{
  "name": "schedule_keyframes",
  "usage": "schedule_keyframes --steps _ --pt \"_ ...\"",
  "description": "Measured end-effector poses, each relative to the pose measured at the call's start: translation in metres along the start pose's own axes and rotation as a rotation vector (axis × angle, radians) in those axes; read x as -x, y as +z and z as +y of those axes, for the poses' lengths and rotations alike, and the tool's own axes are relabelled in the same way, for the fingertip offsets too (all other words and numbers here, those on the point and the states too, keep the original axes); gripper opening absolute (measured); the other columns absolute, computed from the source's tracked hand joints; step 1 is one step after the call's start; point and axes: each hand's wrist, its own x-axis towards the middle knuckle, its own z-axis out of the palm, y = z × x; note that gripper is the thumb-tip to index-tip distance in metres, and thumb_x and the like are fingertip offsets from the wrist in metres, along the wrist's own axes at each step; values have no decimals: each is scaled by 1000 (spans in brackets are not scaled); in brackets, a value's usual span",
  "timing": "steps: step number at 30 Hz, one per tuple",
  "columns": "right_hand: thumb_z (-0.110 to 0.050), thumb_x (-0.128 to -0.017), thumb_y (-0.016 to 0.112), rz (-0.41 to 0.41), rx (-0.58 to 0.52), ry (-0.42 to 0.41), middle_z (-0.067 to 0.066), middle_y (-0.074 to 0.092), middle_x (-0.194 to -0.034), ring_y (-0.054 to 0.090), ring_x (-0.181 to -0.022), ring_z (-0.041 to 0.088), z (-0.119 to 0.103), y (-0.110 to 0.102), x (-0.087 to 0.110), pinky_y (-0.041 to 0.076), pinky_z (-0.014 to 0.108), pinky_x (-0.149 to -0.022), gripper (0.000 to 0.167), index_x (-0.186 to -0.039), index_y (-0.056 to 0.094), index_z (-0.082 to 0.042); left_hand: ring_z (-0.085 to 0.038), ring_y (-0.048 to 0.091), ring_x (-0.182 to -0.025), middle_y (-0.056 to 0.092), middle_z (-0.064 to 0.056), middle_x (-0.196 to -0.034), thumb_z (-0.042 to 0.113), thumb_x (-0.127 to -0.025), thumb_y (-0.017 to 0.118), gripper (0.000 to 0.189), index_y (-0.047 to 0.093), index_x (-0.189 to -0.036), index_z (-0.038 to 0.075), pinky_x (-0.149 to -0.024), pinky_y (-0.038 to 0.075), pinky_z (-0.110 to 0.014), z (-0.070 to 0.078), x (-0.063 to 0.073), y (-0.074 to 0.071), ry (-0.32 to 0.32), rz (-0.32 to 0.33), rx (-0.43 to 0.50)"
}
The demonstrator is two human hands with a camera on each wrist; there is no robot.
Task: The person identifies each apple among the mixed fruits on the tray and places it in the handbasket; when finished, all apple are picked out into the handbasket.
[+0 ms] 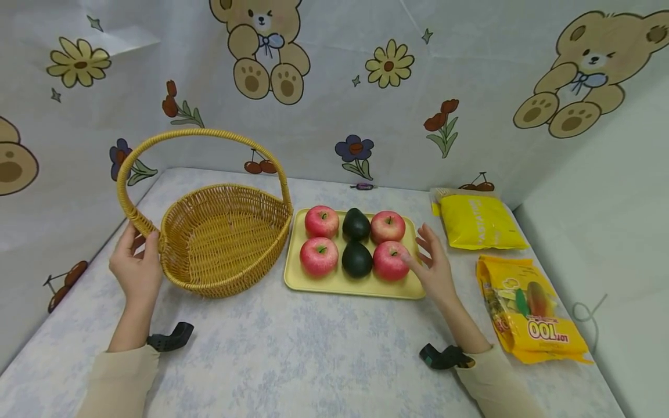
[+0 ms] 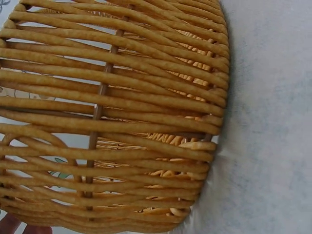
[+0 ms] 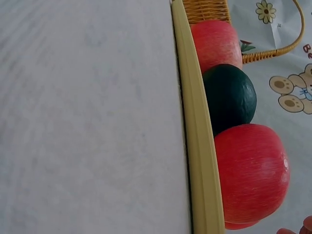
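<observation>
My left hand (image 1: 137,261) grips the wicker basket (image 1: 230,286) at its left side, where the tall arched handle meets the rim; nothing lies inside it. Fingertips show at the lower left corner of the left wrist view, beside the weave. To the basket's right is a yellow tray (image 1: 340,285) with several red apples and two dark avocados (image 1: 357,259) in two rows. My right hand (image 1: 436,270) is at the tray's right end, fingers spread, thumb overlapping the front right apple (image 1: 388,262) in the head view. In the right wrist view its fingertips (image 3: 307,226) appear below that apple.
Behind the right hand lies a yellow packet (image 1: 481,223) with a clear edge. Nearer, a yellow snack bag (image 1: 533,310) rests by the table's right edge. A patterned cloth (image 1: 313,348) covers the table, and a bear-print sheet (image 1: 334,75) hangs behind.
</observation>
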Motion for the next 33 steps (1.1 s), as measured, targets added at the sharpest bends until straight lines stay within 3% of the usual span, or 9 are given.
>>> schedule_keyframes --steps 4,20,22,27,29,33 --pt "-12 -92 66 -4 -30 46 17 30 -156 34 -140 34 1 1 0 29 55 -114 79 -156 20 -11 11 54 -98 65 -7 -123 19 -99 56 41 55 -139 27 -77 43 -6 -1 1 -1 1 -2 -11" --pt "-9 -92 66 -75 -7 84 21 29 -155 36 -138 37 13 4 -1 30 54 -113 80 -156 17 -6 9 53 -101 63 -7 -127 20 -100 55 41 54 -140 26 -75 43 -6 -1 1 -3 -30 -28 -27" --pt "-10 -92 66 -82 3 87 20 29 -154 36 -137 36 15 4 0 33 49 -113 80 -155 18 -6 8 53 -101 63 -7 -127 20 -100 55 41 54 -140 26 -75 43 -6 -1 1 -3 -31 -30 -31" --pt "-10 -92 66 -93 15 80 20 29 -154 38 -134 35 17 5 2 37 16 -102 78 -155 21 -5 8 54 -103 63 -8 -128 20 -100 55 41 54 -140 26 -75 42 -6 -2 1 -2 -27 -33 -41" --pt "-10 -91 66 -95 18 78 20 30 -155 38 -134 34 17 6 2 36 10 -98 77 -154 22 -4 7 54 -104 63 -8 -128 20 -100 55 41 54 -140 27 -75 42 -7 -2 1 -2 -26 -33 -44" --pt "-12 -90 68 -98 36 87 18 30 -155 39 -134 32 19 7 2 37 24 -107 76 -153 25 -5 6 54 -105 62 -8 -129 20 -100 55 41 53 -140 28 -75 42 -7 -2 0 -1 -30 -35 -51"
